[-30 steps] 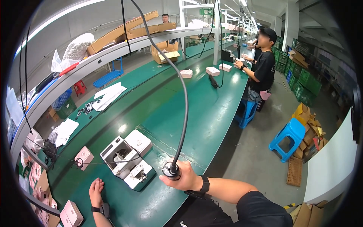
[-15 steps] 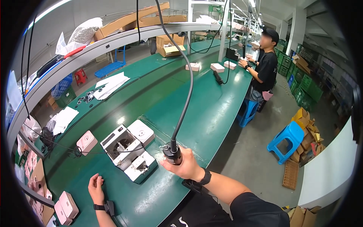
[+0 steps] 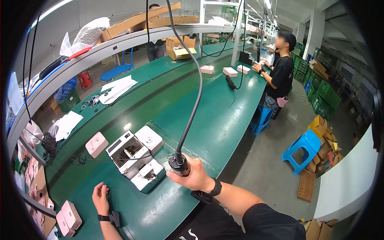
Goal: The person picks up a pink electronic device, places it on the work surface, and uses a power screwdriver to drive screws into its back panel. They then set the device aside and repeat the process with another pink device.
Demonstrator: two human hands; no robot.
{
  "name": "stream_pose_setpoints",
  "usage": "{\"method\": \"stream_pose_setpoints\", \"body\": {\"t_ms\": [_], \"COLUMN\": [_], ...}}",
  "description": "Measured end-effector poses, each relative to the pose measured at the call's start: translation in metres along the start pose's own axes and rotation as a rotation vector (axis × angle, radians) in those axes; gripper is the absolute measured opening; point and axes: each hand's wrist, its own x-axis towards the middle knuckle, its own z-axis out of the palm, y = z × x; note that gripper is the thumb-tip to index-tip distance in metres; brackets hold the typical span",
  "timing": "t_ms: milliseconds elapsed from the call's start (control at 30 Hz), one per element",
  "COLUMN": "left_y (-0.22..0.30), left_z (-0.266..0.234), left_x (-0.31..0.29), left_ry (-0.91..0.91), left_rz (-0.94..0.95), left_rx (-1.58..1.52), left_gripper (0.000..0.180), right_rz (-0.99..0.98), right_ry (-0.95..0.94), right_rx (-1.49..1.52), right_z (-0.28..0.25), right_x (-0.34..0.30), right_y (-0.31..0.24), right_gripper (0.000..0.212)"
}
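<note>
My right hand point(image 3: 194, 176) is wrapped round a black electric screwdriver point(image 3: 179, 165), whose cord rises overhead. The driver is upright above the green bench, and its tip is hidden. Left of it stands a white and dark-green machine point(image 3: 128, 151) with an open top and a metal mechanism at its front. A pale pink square case point(image 3: 151, 137) with a round dial sits against its far right side. My left hand point(image 3: 101, 197) rests on the bench with nothing in it, its fingers loosely bent and the thumb apart. Beside that forearm lie two pale pink cases point(image 3: 69, 218).
Another pink case point(image 3: 97, 144) lies left of the machine, near a thin black cable point(image 3: 80, 159). White sheets point(image 3: 118, 89) and small black rings point(image 3: 94, 101) lie across the bench. A co-worker point(image 3: 282, 64) stands at the far right. A blue stool point(image 3: 302, 150) is on the floor.
The pink case left of the machine has shifted right and away from me. A person has appeared behind the far carton. My right hand and screwdriver moved slightly left.
</note>
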Motion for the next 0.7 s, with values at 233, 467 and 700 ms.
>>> {"method": "stream_pose_setpoints", "body": {"t_ms": [233,467,700], "left_y": [-0.001,0.0,-0.014], "left_z": [-0.003,-0.001,-0.004], "left_x": [0.001,0.002,0.006], "left_ry": [0.008,-0.007,-0.014], "left_rz": [0.003,0.015,0.028], "left_rx": [-0.015,-0.03,-0.056], "left_gripper": [0.029,0.028,0.027], "right_rz": [0.008,0.036,-0.133], "right_ry": [-0.022,0.254,0.292], "right_rx": [-0.002,0.324,-0.056], "right_z": [-0.001,-0.012,-0.038], "right_x": [0.003,0.052,0.134], "right_y": [0.006,0.02,0.063], "right_gripper": [0.026,0.019,0.027]}}
